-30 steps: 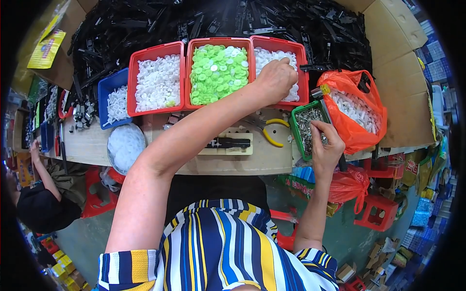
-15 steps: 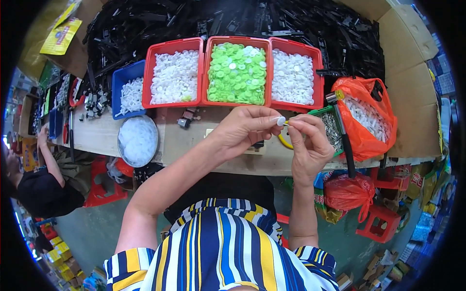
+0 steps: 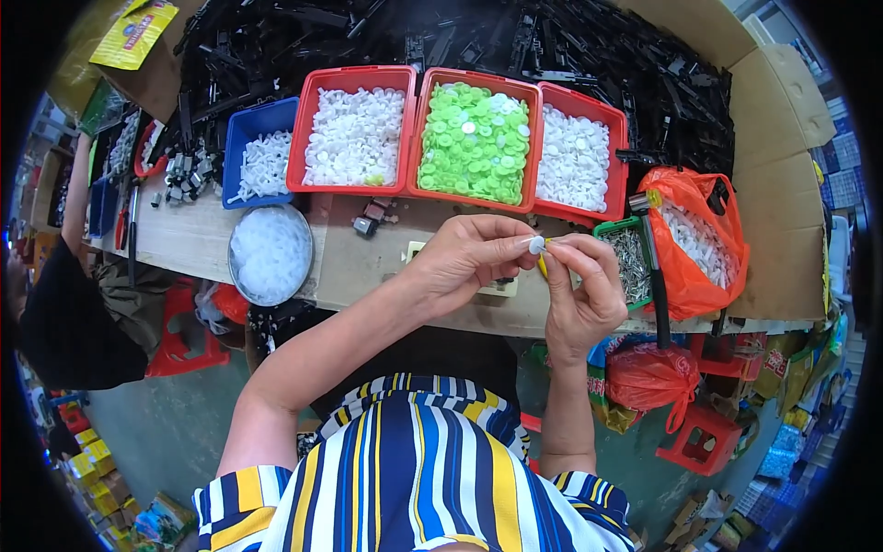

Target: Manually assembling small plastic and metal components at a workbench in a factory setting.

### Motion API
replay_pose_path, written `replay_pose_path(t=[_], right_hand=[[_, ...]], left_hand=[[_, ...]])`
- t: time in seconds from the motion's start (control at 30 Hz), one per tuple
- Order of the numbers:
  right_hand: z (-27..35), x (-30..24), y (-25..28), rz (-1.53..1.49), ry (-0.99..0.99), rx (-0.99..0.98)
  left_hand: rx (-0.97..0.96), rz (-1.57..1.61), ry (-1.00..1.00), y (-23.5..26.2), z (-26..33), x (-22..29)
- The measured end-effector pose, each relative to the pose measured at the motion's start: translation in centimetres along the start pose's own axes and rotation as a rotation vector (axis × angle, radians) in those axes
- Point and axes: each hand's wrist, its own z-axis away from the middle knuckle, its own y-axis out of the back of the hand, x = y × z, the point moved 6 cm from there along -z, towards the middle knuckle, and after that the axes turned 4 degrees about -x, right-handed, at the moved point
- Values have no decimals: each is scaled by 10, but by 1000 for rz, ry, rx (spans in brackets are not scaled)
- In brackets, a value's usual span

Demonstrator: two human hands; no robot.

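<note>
Between the thumb and forefinger of my left hand point(image 3: 464, 262) is a small white plastic disc point(image 3: 536, 245). My right hand point(image 3: 586, 293) meets it there, its thumb and fingertips pinched at the disc's edge on a small yellowish bit that is mostly hidden. Both hands are raised over the table's near edge. Beneath them lies a cream block point(image 3: 501, 289), partly covered by my left hand. A red bin of green discs point(image 3: 474, 138) stands just beyond, with white plastic parts point(image 3: 357, 138) in the red bin to its left and white discs point(image 3: 572, 158) in the one to its right.
A blue bin point(image 3: 235, 147) and a round metal bowl point(image 3: 308, 267) stand left. On the right are a green tray of metal pins point(image 3: 629, 262), a hammer point(image 3: 658, 276) and an orange bag point(image 3: 685, 299). Black parts point(image 3: 497, 37) pile up behind. A co-worker's arm point(image 3: 75, 198) reaches in at far left.
The view has shifted slightly, so the bins sit further right. My hands stay together at the disc, whose face is turned a little differently. The co-worker's arm has stretched farther forward.
</note>
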Motion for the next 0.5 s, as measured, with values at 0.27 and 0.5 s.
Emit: replay_pose_path(t=[0.27,0.5], right_hand=[[4,1,-7,94,107,-39],[24,40,-12,-451,-445,-126]], left_hand=[[14,-19,-89,3,0,-4],[-1,-304,-258,1,6,4]])
